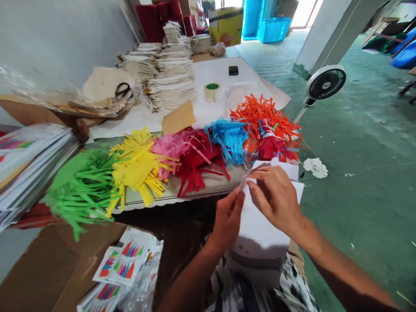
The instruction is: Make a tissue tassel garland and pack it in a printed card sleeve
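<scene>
A stack of white paper [263, 229] rests on my lap at the lower centre, its far end near the table edge. My left hand [229, 216] is closed on the stack's left edge, thumb up. My right hand [276, 199] reaches over from the right, thumb and fingers pinching the near-left corner of the white paper; the exact number of sheets in the pinch is hidden. Just beyond the hands lies a dark red tissue tassel bundle [271, 147] tied with white string, and a blue tassel bundle [229, 136] is to its left.
Along the table's front edge lie green [81, 186], yellow [139, 169], pink [172, 145], red [198, 160] and orange tassels [263, 115]. Behind stand stacked cloth bundles [172, 86], a tape roll [212, 92] and scissors [122, 89]. A fan [326, 84] stands right; printed cards [125, 260] lie lower left.
</scene>
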